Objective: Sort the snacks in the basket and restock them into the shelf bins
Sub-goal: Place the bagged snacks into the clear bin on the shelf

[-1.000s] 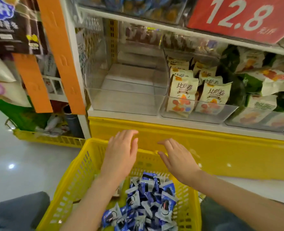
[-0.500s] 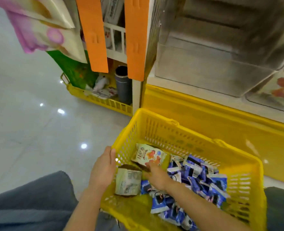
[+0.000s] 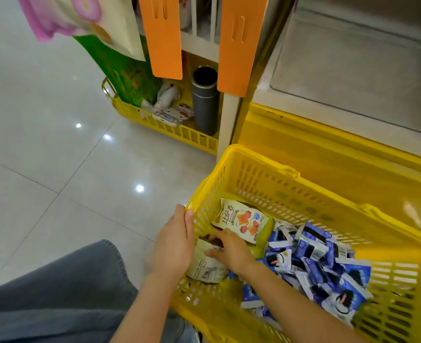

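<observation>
Both hands, lower centre: left hand [image 3: 172,246] and right hand [image 3: 231,251] pinch a pale snack packet [image 3: 208,267] in the basket [image 3: 254,174]; light, crinkly, probably slippery, best gripped by its edges.

Tiled floor [image 3: 43,157], yellow basket [image 3: 266,179] w/ snack pkts on it

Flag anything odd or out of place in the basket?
Nothing spilled or damaged. The basket holds a loose heap of blue packets at the right, unsorted. Two cream packets sit apart at the left: one face up, one face down between the left hand and right hand.
</observation>
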`<action>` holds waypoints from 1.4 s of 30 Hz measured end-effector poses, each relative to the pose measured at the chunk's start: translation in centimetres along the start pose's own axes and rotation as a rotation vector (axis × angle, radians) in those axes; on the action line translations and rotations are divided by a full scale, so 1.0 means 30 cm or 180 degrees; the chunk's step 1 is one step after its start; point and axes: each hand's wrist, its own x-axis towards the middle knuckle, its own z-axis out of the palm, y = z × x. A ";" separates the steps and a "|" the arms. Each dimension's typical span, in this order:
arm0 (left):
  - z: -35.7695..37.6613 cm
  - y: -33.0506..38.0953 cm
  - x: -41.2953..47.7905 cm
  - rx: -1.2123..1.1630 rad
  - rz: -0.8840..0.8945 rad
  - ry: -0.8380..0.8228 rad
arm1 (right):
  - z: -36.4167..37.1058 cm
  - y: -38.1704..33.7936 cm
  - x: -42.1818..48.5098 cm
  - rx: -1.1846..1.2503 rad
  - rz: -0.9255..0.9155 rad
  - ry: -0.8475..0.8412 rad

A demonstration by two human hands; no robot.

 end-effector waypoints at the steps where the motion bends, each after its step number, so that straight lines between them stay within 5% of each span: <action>1: -0.001 0.001 0.000 0.0000 0.0009 0.0000 | -0.008 0.002 -0.008 -0.0122 -0.0022 0.0037; 14: 0.000 0.025 -0.022 0.0029 -0.0418 0.0158 | -0.253 0.049 -0.215 0.0028 0.0124 0.0595; 17: -0.001 0.084 -0.070 -0.0353 0.0146 0.0598 | -0.352 0.041 -0.278 0.0065 0.0125 0.0957; 20: 0.020 0.151 -0.117 -0.1020 0.0479 0.0010 | -0.440 0.015 -0.329 0.0148 0.0092 0.1213; 25: 0.044 0.227 -0.155 -0.2213 0.0176 -0.1085 | -0.527 -0.054 -0.415 0.1043 0.0095 0.0954; 35: -0.026 0.278 -0.185 -0.3119 -0.0300 -0.1137 | -0.522 -0.122 -0.525 0.2044 0.0012 0.0227; 39: -0.037 0.280 -0.173 -0.3020 -0.0292 -0.0749 | -0.484 -0.155 -0.516 0.1960 -0.0276 0.0787; 42: -0.040 0.285 -0.173 -0.3100 -0.0279 -0.1146 | -0.437 -0.166 -0.505 0.1564 -0.0604 0.1120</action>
